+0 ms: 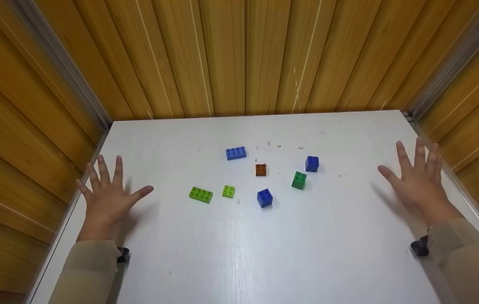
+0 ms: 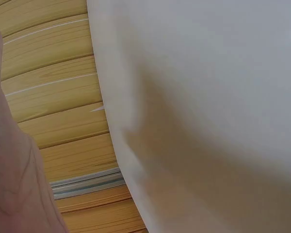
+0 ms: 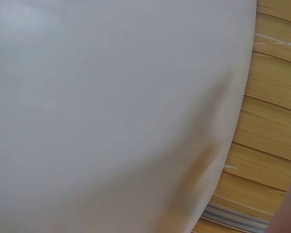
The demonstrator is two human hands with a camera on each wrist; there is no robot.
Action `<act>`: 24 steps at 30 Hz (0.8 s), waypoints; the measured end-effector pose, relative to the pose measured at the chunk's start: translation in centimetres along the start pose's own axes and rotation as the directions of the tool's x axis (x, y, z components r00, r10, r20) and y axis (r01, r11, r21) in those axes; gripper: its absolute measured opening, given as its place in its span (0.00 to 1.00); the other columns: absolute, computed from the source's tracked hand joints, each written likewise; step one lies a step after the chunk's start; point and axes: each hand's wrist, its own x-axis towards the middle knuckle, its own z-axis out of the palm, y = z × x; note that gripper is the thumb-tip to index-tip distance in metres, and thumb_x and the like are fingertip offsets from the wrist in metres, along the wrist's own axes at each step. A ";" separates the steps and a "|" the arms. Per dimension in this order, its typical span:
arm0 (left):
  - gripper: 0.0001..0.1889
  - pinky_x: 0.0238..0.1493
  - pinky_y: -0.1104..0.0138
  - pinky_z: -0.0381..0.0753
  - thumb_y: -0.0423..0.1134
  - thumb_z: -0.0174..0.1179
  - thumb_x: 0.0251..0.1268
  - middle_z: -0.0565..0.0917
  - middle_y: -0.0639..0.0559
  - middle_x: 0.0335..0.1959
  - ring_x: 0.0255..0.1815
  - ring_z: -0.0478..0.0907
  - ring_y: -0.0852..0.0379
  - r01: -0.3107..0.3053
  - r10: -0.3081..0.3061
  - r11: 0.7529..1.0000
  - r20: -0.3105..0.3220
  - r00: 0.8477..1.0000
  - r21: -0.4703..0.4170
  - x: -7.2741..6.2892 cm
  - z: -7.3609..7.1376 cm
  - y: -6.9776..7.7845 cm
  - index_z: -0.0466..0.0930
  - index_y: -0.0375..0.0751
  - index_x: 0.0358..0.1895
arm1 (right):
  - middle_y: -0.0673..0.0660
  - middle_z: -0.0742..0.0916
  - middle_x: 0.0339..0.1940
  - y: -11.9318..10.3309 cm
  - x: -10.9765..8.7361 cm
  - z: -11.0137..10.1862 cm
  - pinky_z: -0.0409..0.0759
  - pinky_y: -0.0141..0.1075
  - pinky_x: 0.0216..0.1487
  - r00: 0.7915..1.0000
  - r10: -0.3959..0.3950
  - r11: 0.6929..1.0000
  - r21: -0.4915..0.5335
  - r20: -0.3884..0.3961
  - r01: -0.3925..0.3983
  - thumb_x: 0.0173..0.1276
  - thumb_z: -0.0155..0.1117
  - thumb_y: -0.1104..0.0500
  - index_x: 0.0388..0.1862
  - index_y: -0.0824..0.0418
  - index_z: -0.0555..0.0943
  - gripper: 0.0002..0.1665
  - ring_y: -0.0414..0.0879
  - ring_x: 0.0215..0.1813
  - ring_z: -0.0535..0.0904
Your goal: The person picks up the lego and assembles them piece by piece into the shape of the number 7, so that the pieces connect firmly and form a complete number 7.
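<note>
Fingers spread, my left hand (image 1: 110,199) is held over the left side of the white table, holding nothing. The right hand (image 1: 421,188) is likewise spread and bare over the right side. Nearest the left hand is a long lime-green toy brick (image 1: 200,194), with a small lime-green brick (image 1: 229,191) beside it. A light blue long brick (image 1: 236,153) lies farther back, and a brown brick (image 1: 261,169) near the centre. In front of that sits a dark blue brick (image 1: 265,197). A green brick (image 1: 299,180) and another dark blue brick (image 1: 312,164) are on the right.
The white table (image 1: 222,253) is bounded by wood-patterned panels (image 1: 231,59) at the back and both sides. Grey metal strips (image 1: 64,63) run up the corners. Small dark marks dot the tabletop behind the brown brick. Both wrists carry a black device (image 1: 420,246).
</note>
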 end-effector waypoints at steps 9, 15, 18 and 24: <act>0.74 0.86 0.19 0.27 0.82 0.71 0.57 0.23 0.37 0.96 0.95 0.22 0.24 -0.039 0.029 0.988 -0.071 0.997 -0.149 -0.3 -0.7 1.6 0.36 0.53 0.96 | 0.66 0.22 0.93 -1.8 0.1 -0.3 0.23 0.86 0.83 0.998 -0.031 0.999 0.035 -0.056 0.033 0.85 0.53 0.24 0.98 0.51 0.34 0.63 0.75 0.92 0.12; 0.75 0.86 0.18 0.38 0.78 0.77 0.55 0.29 0.40 0.97 0.97 0.28 0.26 -0.054 0.041 0.974 -0.062 0.997 -0.220 -0.3 -0.8 3.2 0.38 0.54 0.96 | 0.66 0.25 0.95 -3.1 0.2 -0.3 0.39 0.92 0.79 0.998 -0.009 0.993 0.114 -0.070 0.017 0.86 0.56 0.27 0.98 0.50 0.35 0.62 0.80 0.93 0.21; 0.75 0.84 0.17 0.48 0.80 0.77 0.54 0.33 0.42 0.98 0.97 0.33 0.26 -0.061 0.045 0.970 -0.075 0.996 -0.234 -0.3 -0.8 3.8 0.40 0.56 0.96 | 0.67 0.29 0.96 -3.5 0.2 -0.1 0.49 0.93 0.76 0.997 0.006 0.991 0.133 -0.081 0.005 0.86 0.57 0.28 0.98 0.51 0.36 0.61 0.81 0.93 0.28; 0.73 0.83 0.20 0.60 0.80 0.78 0.52 0.42 0.43 0.98 0.96 0.43 0.27 -0.074 0.049 0.960 -0.099 0.994 -0.270 -0.8 -1.0 5.0 0.46 0.56 0.96 | 0.69 0.42 0.98 -4.3 0.0 0.2 0.55 0.91 0.77 0.992 0.006 0.977 0.213 -0.124 0.021 0.86 0.62 0.33 0.98 0.52 0.43 0.59 0.81 0.94 0.41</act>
